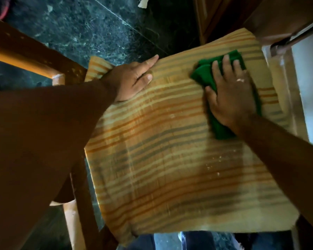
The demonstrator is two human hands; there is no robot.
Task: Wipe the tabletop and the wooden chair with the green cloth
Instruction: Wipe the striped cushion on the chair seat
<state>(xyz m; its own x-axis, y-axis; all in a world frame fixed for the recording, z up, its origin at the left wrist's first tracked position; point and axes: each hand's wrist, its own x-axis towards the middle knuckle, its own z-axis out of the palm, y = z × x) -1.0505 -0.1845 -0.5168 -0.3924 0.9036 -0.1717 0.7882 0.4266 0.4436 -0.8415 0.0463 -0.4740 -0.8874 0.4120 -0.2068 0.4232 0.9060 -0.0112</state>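
Note:
A striped orange-and-grey cushioned seat [161, 159] of the wooden chair fills the middle of the view. My right hand [231, 94] lies flat on the folded green cloth [204, 73], pressing it against the seat near its far right corner. Cloth shows beyond my fingertips and under my wrist. My left hand [132, 78] rests flat on the seat's far left part, fingers spread, holding nothing. The chair's wooden frame [31, 53] runs along the left side.
Dark green marbled floor [79, 27] lies beyond the chair, with a scrap of white paper [143, 2] on it. Dark wooden furniture [260, 15] with a metal handle [296, 37] stands at the far right. Pale crumbs dot the seat's right side.

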